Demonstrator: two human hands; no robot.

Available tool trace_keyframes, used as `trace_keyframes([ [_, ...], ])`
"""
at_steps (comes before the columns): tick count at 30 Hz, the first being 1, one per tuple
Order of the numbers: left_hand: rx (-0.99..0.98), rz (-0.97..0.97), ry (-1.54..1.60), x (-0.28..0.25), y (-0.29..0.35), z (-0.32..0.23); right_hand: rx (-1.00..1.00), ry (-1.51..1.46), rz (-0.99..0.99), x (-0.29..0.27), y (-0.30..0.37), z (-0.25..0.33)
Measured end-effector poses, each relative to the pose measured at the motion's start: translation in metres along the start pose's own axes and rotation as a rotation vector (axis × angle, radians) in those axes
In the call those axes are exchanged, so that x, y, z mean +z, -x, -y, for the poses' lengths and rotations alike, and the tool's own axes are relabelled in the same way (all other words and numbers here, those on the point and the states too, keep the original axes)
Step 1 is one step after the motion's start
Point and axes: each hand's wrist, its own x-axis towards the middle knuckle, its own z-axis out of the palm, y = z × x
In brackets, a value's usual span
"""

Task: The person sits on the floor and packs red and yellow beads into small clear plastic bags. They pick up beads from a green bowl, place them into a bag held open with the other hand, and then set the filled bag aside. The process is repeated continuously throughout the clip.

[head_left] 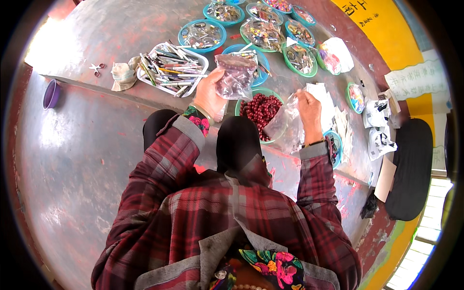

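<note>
My left hand (211,94) is closed on a clear plastic bag (235,76) with dark reddish contents that I cannot make out. It hangs over the near edge of a blue basin (261,72) with pens or sticks in it. My right hand (309,108) pinches the edge of another clear plastic bag (286,126), thin and crumpled. That bag droops over the right side of a green basin full of dark red beads (261,110). Both hands are raised in front of my knees, one on each side of the beads.
A white tray of pens (171,70) stands left of my left hand, beside a cloth pouch (124,75) and scissors (97,69). Several basins of small trinkets, such as a blue one (223,40), spread out behind. White bags (381,140) and a black padded seat (413,169) are at the right.
</note>
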Motion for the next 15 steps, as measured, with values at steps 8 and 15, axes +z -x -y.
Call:
trace_keyframes([
  [8,-0.243,0.155,-0.127,-0.012,0.004,-0.001,0.439,-0.789,0.531,-0.005,0.015,0.057],
  [15,-0.594,0.267,-0.165,0.005,0.009,0.004,0.435,-0.857,0.687,-0.003,0.004,0.058],
])
